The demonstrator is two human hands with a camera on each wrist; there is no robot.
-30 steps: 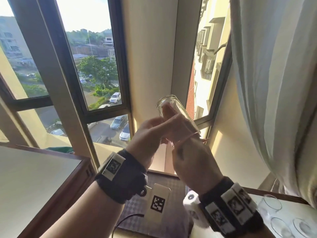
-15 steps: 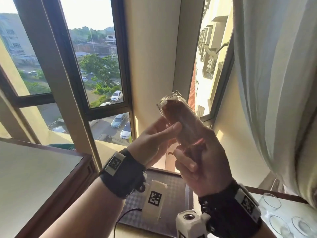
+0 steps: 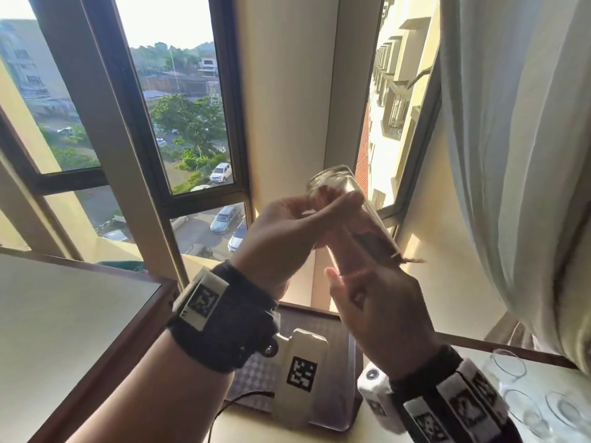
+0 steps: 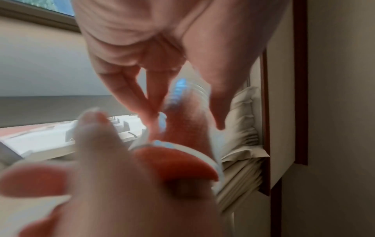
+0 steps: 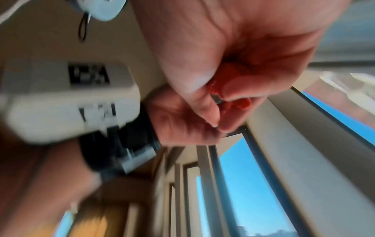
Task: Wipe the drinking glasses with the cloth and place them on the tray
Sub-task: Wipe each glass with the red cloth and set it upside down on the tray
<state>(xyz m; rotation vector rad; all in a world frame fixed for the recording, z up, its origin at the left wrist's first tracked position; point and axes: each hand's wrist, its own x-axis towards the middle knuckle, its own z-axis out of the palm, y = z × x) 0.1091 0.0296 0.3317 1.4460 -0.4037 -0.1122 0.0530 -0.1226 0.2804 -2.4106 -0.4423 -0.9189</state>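
Before window: left hand (image 3: 287, 231) grips smooth cylindrical clear glass (image 3: 348, 212); right hand (image 3: 380, 311) pinches red cloth (image 5: 227, 86) stuffed inside.

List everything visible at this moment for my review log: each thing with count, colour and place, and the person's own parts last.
Held glass: one, clear, raised and tilted before the window, base up.
Cloth: one, reddish-orange, stuffed inside the held glass, a frayed end poking out of its mouth.
Other glasses: at least three, clear, on the white surface at lower right.
Tray: one, dark, patterned, below the hands.
Curtain: one, pale, at right.
Window: dark-framed, street and cars outside.
Left hand: grips the glass near its base.
Right hand: at the glass's mouth, with the cloth.
Wrist straps: two, black with white tags.
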